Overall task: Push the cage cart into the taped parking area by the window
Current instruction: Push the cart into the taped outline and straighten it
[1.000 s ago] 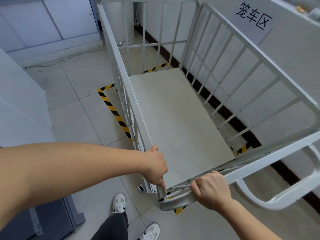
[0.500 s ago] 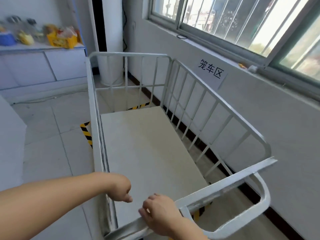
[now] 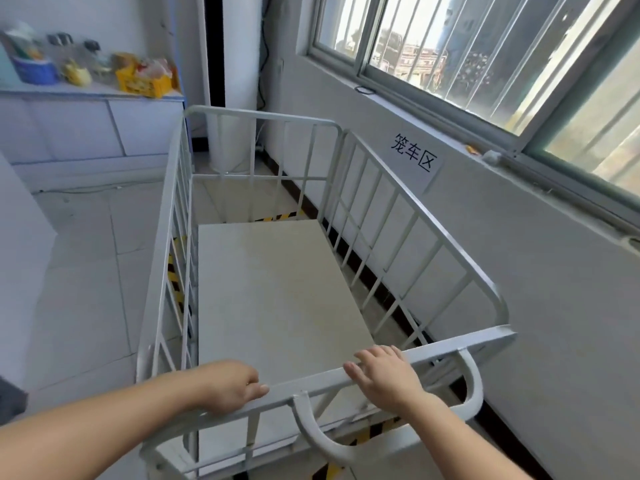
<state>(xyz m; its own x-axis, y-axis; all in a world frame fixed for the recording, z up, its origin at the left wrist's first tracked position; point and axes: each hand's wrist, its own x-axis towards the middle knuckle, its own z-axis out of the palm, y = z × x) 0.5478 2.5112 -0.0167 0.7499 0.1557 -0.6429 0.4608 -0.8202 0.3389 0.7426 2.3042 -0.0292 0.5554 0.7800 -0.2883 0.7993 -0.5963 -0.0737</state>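
Note:
The white cage cart point(image 3: 408, 209) stands alongside the wall under the window point(image 3: 485, 64), its pale floor board empty. Yellow-and-black floor tape point(image 3: 277, 216) shows past the cart's far end, along its left side and under its near end. My left hand point(image 3: 235, 386) is curled on the near top rail, thumb lying along it. My right hand point(image 3: 384, 375) lies on the same rail further right, fingers draped over its far side. A curved push handle point(image 3: 474, 386) hangs below the rail toward me.
A paper sign point(image 3: 412, 157) with black characters is stuck on the wall beside the cart. A tall white column unit point(image 3: 235, 81) stands in the corner beyond it. At the left, a low counter point(image 3: 86, 95) carries several containers. Tiled floor point(image 3: 86, 271) lies left of the cart.
My view has lifted from the cart's floor to the window. Both hands left the cart's near left corner post and now sit apart along the near top rail.

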